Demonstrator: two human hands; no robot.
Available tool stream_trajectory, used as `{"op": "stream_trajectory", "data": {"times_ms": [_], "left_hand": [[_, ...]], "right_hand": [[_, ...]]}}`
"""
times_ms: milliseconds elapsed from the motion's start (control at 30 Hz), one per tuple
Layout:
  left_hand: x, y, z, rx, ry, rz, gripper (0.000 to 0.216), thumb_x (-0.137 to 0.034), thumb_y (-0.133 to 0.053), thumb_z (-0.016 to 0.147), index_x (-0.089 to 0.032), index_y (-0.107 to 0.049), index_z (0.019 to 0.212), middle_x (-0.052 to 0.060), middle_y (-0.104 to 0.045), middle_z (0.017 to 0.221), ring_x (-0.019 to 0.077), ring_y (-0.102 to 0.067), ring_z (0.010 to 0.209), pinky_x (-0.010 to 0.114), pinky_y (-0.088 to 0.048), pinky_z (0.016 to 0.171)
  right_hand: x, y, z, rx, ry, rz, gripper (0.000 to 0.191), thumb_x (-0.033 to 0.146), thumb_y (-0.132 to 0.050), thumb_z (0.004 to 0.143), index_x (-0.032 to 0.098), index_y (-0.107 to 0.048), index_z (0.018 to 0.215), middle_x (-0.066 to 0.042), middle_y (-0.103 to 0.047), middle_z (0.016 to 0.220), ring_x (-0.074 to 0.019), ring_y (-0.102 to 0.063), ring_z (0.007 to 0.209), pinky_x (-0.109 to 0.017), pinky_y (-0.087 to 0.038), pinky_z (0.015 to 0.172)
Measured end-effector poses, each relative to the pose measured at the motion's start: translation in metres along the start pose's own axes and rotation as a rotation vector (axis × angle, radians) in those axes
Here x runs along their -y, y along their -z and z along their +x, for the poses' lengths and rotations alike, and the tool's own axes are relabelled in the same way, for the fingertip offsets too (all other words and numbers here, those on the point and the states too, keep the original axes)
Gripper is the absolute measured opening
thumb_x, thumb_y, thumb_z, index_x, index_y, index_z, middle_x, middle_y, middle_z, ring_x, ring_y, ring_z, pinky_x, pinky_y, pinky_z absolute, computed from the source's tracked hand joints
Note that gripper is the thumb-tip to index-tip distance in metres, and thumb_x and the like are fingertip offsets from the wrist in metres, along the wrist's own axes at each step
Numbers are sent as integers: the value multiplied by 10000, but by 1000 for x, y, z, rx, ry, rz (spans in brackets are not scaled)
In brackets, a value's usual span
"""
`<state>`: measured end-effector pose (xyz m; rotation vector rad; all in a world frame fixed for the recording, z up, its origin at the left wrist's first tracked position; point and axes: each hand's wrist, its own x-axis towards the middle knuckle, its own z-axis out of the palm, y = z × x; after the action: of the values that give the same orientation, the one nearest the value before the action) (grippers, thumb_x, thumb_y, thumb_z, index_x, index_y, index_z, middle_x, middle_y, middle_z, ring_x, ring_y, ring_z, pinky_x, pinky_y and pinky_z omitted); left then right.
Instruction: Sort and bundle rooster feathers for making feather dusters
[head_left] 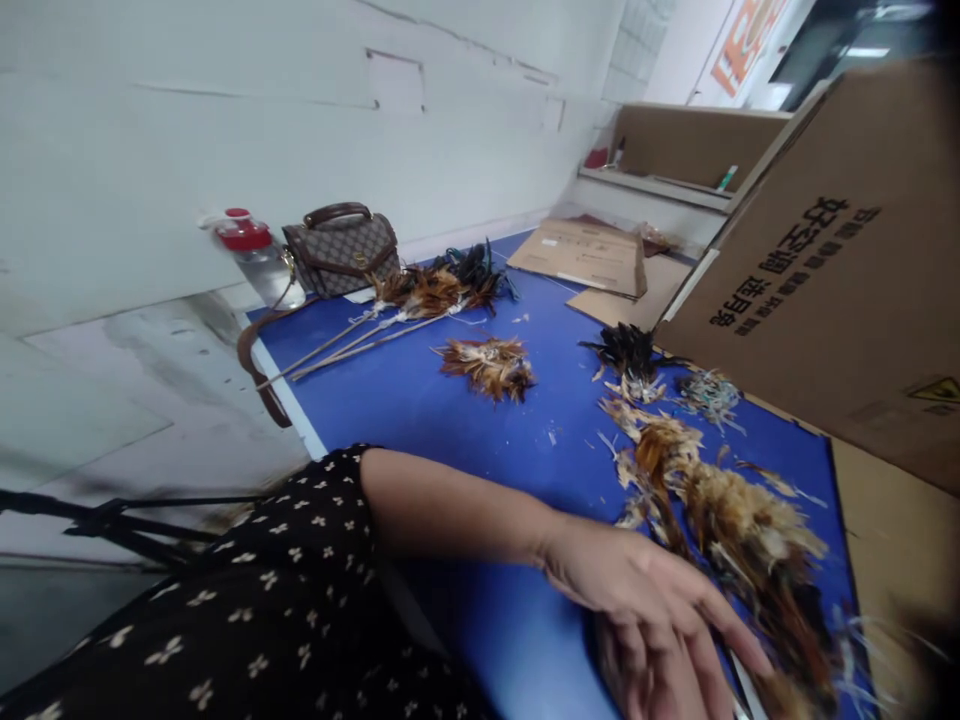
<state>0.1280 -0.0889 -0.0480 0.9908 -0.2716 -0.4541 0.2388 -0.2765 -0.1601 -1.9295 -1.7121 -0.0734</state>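
Note:
My left hand (645, 600) reaches across the blue tabletop (390, 400) at the lower right, back of the hand up. Its outer fingers stretch apart; the thumb side bends down in shadow and is cut by the frame's bottom edge. One fingertip is close to a blurred brown feather tuft (784, 690). Beside the fingers shows a narrow silvery metal piece (742, 690), mostly hidden. A long pile of tan and brown feathers (742, 510) lies just beyond the hand, with black feathers (630, 355) at its far end. My right hand does not show.
A loose bunch of brown feathers (491, 368) lies mid-table. Several feather-topped sticks (352, 345) rest near a handbag (345, 250) and a red-capped bottle (259, 260) by the wall. A large cardboard sheet (840, 270) stands along the right; flat cardboard (581, 255) lies at the back.

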Motion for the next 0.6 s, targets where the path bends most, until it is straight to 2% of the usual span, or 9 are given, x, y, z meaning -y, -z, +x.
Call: {"op": "stream_trajectory", "data": {"times_ms": [67,133,167,267,333,400,467,533,600], "left_hand": [[5,20,-11,-14,-22,-98,503,-327,-887,874,-215,-743,1343,76,-802,1074,271,-856,859,431,-710,744],[16,36,-23,-150,-121,-85,579,-322,-922,765,-195,-758,1306,90,-814,1066,245,-827,775,385,-687,674],[24,43,-28,-220,-163,-73,576,-310,-911,723,-176,-774,1267,95,-814,1047,231,-815,750,359,-673,649],[42,55,-32,-341,-240,-76,535,-315,-893,667,-152,-803,1169,88,-808,983,209,-795,720,319,-654,613],[47,60,-30,-338,-250,-95,529,-352,-917,666,-151,-818,1145,83,-814,969,208,-794,711,318,-657,605],[47,64,-27,-316,-237,-121,533,-399,-947,676,-147,-833,1132,87,-826,963,210,-798,700,321,-662,602],[44,67,-25,-311,-232,-153,537,-447,-972,706,-146,-843,1132,91,-836,952,213,-804,696,326,-669,611],[41,70,-24,-304,-235,-175,536,-483,-986,739,-147,-850,1134,96,-844,945,217,-810,700,334,-674,622],[39,72,-24,-288,-235,-183,545,-508,-997,747,-148,-857,1131,102,-850,943,226,-815,707,344,-675,625]], "right_hand": [[8,5,5,-31,77,-1,428,290,-574,1084,302,-910,1350,-149,-853,985,-301,-797,701,-411,-679,593],[17,14,13,-24,214,-6,411,244,-621,1074,264,-884,1389,-194,-868,1224,-345,-881,1024,-439,-756,800],[21,21,18,0,274,-14,418,215,-632,1067,263,-872,1406,-191,-864,1278,-348,-882,1114,-437,-765,871],[33,44,28,103,351,-43,529,118,-593,1042,315,-839,1467,-114,-881,1191,-292,-896,1005,-363,-771,848],[38,62,30,155,347,-43,604,122,-589,1025,365,-807,1533,-83,-890,1218,-292,-907,999,-350,-781,820],[38,81,32,167,349,-22,598,168,-605,1037,415,-791,1550,-53,-896,1267,-291,-915,1006,-341,-784,801],[30,98,37,123,287,7,440,258,-629,1083,419,-828,1441,-35,-899,1255,-281,-913,953,-335,-771,768],[14,110,50,58,132,28,264,403,-656,1123,358,-867,1276,-49,-904,1209,-281,-906,922,-345,-758,784],[-6,113,75,10,-70,8,358,568,-666,1117,287,-884,1154,-75,-908,1082,-284,-887,850,-359,-739,770]]}}
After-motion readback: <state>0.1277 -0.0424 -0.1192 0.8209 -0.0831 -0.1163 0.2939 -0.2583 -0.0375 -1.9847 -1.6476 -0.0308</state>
